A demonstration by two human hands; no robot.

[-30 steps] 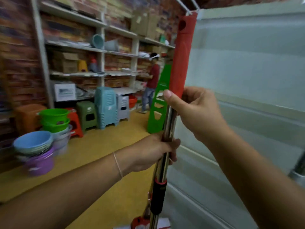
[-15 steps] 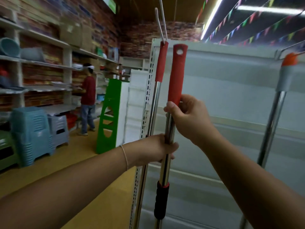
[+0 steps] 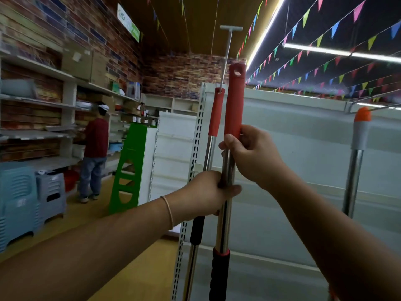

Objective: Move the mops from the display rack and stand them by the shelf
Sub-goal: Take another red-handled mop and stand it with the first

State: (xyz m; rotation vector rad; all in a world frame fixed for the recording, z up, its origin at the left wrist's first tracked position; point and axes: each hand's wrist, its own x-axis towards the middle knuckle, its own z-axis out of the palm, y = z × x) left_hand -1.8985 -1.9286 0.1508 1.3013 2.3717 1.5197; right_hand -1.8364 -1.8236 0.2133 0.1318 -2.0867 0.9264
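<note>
I hold a mop pole (image 3: 234,98) upright in front of me; it has a red top grip with a hole, a shiny metal shaft and a black sleeve lower down. My right hand (image 3: 253,155) grips it just under the red grip. My left hand (image 3: 206,192) grips the metal shaft below. A second, similar mop pole (image 3: 216,114) hangs just behind and to the left from a white wire hook (image 3: 226,53). A third pole (image 3: 359,135) with an orange tip stands at the right. The mop heads are out of view.
A white display rack panel (image 3: 303,131) fills the right side, with a perforated upright (image 3: 198,135) at its left edge. A green and white stand (image 3: 132,166) is behind. A person (image 3: 94,153) stands at wall shelves on the left, near stacked plastic stools (image 3: 19,200).
My view has tilted up and turned right, away from the floor and bowls. The held pole now stands beside the hanging pole and hook. Both hands keep their grip.
</note>
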